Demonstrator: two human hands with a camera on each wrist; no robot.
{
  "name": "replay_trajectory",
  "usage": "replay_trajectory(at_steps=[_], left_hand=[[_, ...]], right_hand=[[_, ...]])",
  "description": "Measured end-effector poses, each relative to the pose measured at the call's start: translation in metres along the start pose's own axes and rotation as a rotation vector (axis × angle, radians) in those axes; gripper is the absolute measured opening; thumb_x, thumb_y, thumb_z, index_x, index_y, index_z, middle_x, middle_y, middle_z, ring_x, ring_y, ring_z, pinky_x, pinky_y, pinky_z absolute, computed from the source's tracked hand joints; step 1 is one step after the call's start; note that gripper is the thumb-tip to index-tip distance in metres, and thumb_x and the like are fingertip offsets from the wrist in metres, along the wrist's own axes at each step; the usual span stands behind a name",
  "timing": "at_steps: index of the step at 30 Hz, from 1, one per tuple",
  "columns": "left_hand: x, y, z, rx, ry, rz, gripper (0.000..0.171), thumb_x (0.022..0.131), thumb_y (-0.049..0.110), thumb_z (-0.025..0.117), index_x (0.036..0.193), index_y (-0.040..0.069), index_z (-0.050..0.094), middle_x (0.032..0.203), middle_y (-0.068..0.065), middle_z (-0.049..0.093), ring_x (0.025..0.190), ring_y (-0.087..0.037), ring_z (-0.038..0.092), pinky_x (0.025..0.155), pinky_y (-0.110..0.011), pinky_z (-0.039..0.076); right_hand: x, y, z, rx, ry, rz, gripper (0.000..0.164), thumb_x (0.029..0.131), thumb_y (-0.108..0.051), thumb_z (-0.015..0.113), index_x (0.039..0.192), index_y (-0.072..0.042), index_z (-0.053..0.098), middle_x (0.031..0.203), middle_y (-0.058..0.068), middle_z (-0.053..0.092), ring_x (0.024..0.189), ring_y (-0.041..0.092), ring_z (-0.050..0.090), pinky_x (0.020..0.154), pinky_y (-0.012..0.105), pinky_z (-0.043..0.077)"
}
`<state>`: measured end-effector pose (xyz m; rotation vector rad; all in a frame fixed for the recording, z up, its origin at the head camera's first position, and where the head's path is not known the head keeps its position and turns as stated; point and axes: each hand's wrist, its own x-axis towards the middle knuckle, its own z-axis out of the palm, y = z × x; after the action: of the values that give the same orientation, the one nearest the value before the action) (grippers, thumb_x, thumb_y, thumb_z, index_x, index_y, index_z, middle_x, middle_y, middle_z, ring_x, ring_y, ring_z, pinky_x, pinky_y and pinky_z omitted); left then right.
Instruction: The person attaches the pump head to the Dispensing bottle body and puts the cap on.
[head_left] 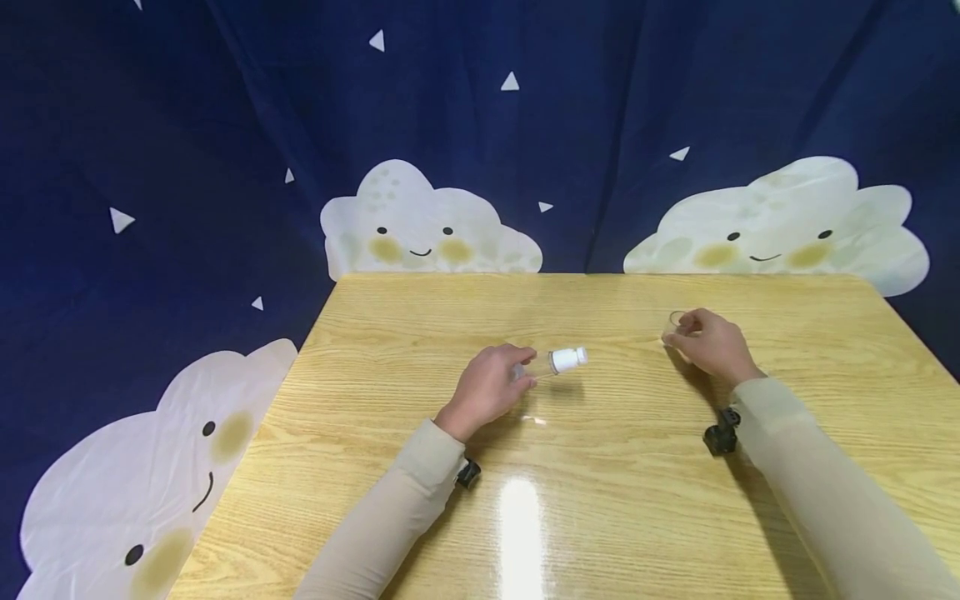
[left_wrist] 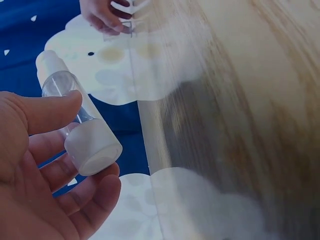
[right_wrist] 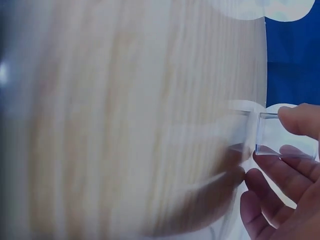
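My left hand (head_left: 489,385) grips a small airless pump bottle (left_wrist: 82,115) between thumb and fingers. Its body has a clear section, with a white base near my fingertips and a white top at the far end. In the head view the bottle lies nearly level above the table, white top toward the right. Farther right, my right hand (head_left: 712,342) pinches a clear, hollow plastic cap (right_wrist: 285,135) between thumb and fingertips, close over the tabletop. Part of the cap is hidden behind the thumb. Bottle and cap are well apart.
Both hands are over a glossy wood-grain table (head_left: 600,483), which reflects a bright light near its front. A dark blue curtain (head_left: 585,100) with white clouds and triangles hangs behind and to the left. A small black camera (head_left: 722,432) sits at the right wrist.
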<state>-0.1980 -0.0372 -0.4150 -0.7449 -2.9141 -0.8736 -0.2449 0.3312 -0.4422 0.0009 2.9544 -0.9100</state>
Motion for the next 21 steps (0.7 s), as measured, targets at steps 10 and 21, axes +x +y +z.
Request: replay_trajectory(at_steps=[10,21], left_hand=[[-0.001,0.0,0.0,0.023,0.014,-0.006,0.037,0.089,0.022,0.074,0.124,0.012,0.069,0.123,-0.005,0.071,0.106,-0.023,0.067,0.088,-0.037,0.054],[-0.001,0.002,-0.004,0.019,0.035,0.031,0.039,0.088,0.019,0.075,0.125,0.009,0.068,0.122,-0.006,0.072,0.108,-0.023,0.068,0.095,-0.039,0.053]], right_hand=[[-0.016,-0.004,-0.006,0.021,0.045,-0.088,0.051,0.098,-0.038,0.058,0.128,0.004,0.053,0.116,0.024,0.064,0.109,0.048,0.063,0.084,0.054,0.054],[-0.028,-0.01,0.002,0.029,0.065,-0.117,0.045,0.099,-0.03,0.058,0.129,0.003,0.053,0.107,0.018,0.063,0.102,0.042,0.066,0.068,0.03,0.05]])
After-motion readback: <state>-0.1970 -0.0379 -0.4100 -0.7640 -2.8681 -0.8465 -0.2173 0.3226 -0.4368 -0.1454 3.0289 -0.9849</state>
